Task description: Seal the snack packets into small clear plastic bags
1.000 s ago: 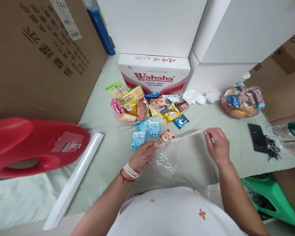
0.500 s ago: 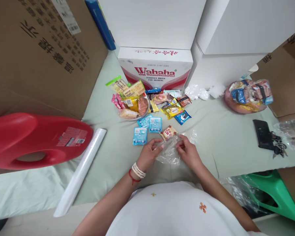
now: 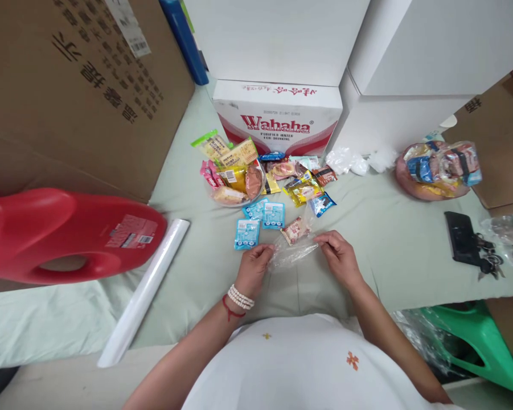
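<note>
Head view, left to right: a red jug (image 3: 136,213) looms at the left end of the worktop (image 3: 205,285), and beside it a white roll (image 3: 147,290) slants down to the near edge. Next along, toward the far edge, a round bowl (image 3: 263,181) brims with wrapped snacks (image 3: 239,154). Three light-blue packets (image 3: 246,234) lie just in front, two of them overlapping. Then comes the left hand (image 3: 253,270), bracelets (image 3: 240,298) at the wrist, thumb and fingers pinched narrow on a clear plastic bag (image 3: 292,258), which stretches between both hands, midway along the near edge. Its film crosses a red-and-white packet (image 3: 294,230); whether they touch, I cannot tell. Behind, a loose heap of snacks (image 3: 303,191) sits before a Wahaha box (image 3: 277,122). Over to the right hand (image 3: 341,259): another narrow pinch, fingertips on the bag's other side. Farther right, wrapped packs (image 3: 444,165) sit bundled toward the far right corner, and a black phone (image 3: 461,236) with keys (image 3: 491,262) lies near the right edge.
</note>
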Demonstrator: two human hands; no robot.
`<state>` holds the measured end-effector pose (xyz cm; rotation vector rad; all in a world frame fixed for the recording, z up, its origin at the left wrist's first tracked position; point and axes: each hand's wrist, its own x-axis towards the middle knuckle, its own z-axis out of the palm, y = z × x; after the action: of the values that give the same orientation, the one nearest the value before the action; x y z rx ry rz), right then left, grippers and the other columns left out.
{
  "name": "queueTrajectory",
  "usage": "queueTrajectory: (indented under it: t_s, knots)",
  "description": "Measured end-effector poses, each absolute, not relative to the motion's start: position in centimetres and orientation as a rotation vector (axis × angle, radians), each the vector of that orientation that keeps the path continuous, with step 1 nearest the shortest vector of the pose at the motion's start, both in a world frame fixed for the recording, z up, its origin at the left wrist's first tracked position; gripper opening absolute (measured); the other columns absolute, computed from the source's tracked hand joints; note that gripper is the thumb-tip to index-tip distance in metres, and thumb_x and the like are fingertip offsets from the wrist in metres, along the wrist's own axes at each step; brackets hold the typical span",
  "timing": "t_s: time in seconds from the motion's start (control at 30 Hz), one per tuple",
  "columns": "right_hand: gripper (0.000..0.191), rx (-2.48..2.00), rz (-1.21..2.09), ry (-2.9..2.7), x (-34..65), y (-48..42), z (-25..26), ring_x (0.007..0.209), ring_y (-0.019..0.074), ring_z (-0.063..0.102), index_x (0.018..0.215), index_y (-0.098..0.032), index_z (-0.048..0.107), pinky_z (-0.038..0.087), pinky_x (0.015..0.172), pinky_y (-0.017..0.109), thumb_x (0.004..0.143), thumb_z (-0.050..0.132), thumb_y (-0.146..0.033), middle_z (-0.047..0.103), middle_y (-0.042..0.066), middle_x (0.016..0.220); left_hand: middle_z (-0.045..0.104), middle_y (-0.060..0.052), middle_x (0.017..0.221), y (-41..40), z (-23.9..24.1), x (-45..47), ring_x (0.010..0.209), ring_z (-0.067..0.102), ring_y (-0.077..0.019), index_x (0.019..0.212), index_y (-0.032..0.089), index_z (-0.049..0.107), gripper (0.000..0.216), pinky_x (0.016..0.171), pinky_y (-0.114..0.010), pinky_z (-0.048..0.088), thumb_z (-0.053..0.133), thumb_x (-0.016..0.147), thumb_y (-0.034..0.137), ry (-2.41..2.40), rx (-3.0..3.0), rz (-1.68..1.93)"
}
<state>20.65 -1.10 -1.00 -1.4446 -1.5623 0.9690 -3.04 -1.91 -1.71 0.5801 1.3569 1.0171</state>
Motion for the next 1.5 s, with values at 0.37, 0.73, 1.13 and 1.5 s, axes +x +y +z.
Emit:
queueTrajectory:
  t_s: [0.37,0.73,1.13,1.5]
  knots:
    - [0.021,-1.464,1.209,-1.438,17.1,-3.6,3.0,0.073,0.0179,0.058,0.096,-0.024,0.07,0.046,0.062,0.029,0.097,0.061,-0.043,0.064,0.003,0.084,0.061,0.001,0.063,-2.1,0.2,-1.5,0.06,0.045,-0.0105,0.078,0.015,0.079,0.035,0.057,-0.024,0.034,0.09,0.064,0.045,1.205,0.495,1.021]
    - [0.028,-1.411,1.55,-1.102,14.5,-3.8,0.4,0.072,0.0173,0.061,0.089,-0.024,0.068,0.053,0.063,0.029,0.087,0.069,-0.052,0.067,0.001,0.081,0.06,0.001,0.062,-3.4,0.2,0.3,0.057,0.042,-0.0092,0.083,0.014,0.08,0.045,0.054,-0.023,0.033,0.086,0.07,0.057,1.22,0.554,1.11]
    - [0.017,-1.466,1.126,-1.463,14.6,-4.2,1.8,0.078,0.0178,0.054,0.086,-0.025,0.068,0.043,0.063,0.029,0.091,0.07,-0.04,0.062,0.004,0.089,0.057,0.001,0.06,-3.9,-0.3,0.0,0.059,0.045,-0.0119,0.09,0.017,0.083,0.039,0.058,-0.025,0.037,0.077,0.081,0.055,1.27,0.743,1.108]
    - [0.018,-1.489,1.142,-1.358,15.3,-3.8,1.1,0.07,0.0154,0.051,0.085,-0.023,0.067,0.042,0.064,0.029,0.093,0.067,-0.039,0.06,0.002,0.083,0.061,0.0,0.062,-3.9,-0.5,-0.1,0.058,0.048,-0.0124,0.09,0.017,0.081,0.041,0.059,-0.026,0.04,0.07,0.087,0.056,1.318,0.819,1.084]
